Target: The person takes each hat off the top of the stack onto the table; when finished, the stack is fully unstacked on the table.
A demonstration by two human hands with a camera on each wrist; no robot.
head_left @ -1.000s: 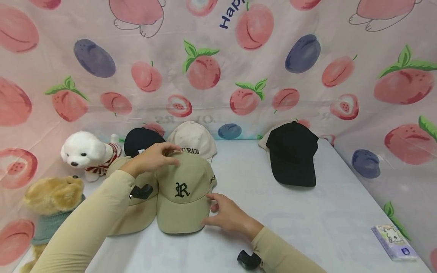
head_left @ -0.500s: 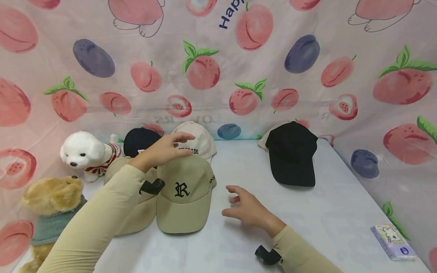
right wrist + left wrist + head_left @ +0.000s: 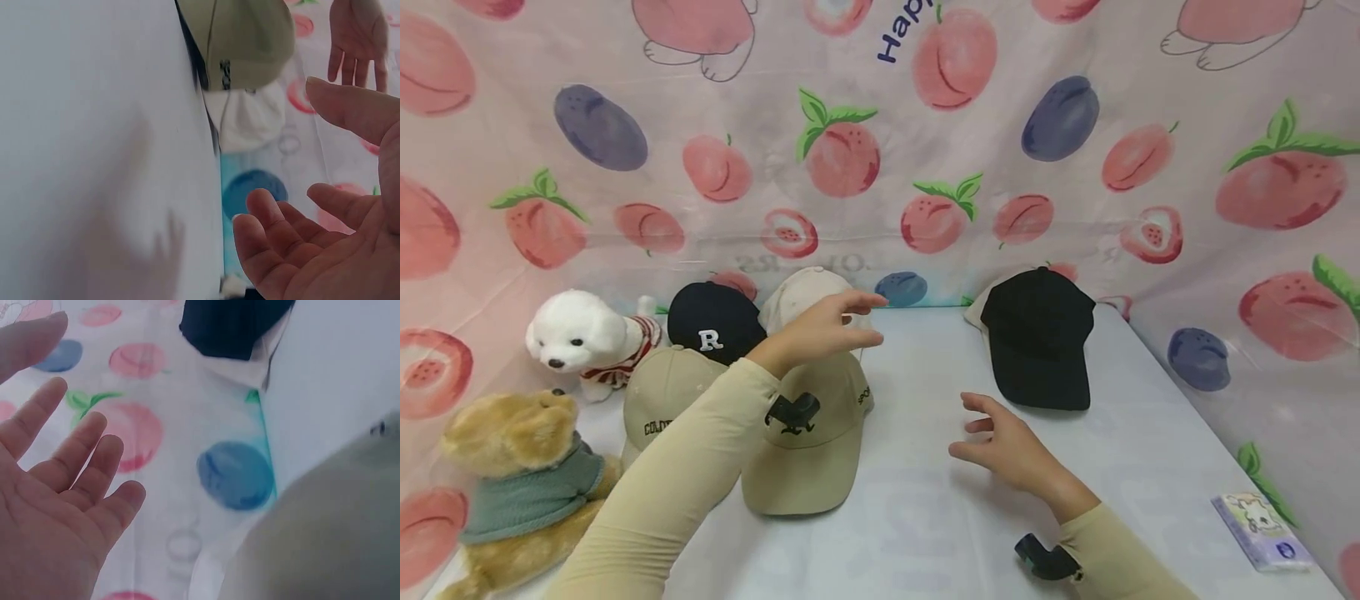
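My left hand [image 3: 827,332] hovers over the olive cap [image 3: 805,467] and the white cap [image 3: 801,296], fingers relaxed and holding nothing. In the left wrist view its fingers [image 3: 94,444] spread apart. My right hand [image 3: 1011,442] is above the white table, in front of the black cap [image 3: 1037,342], with nothing in its loosely bent fingers. A cream cap shows behind the black one. A navy cap [image 3: 718,321] with a white R stands behind a tan cap [image 3: 670,387], which my left sleeve partly covers.
A white plush dog [image 3: 580,333] and a brown plush dog [image 3: 527,492] in a green sweater are on the left. A small boxed pack [image 3: 1262,532] lies near the table's right edge. A fruit-print cloth [image 3: 865,217] hangs behind the table [image 3: 925,533].
My right hand has let go of the olive cap's side and moved right, toward the black cap. My left hand has lifted off the olive cap's crown and also shifted right.
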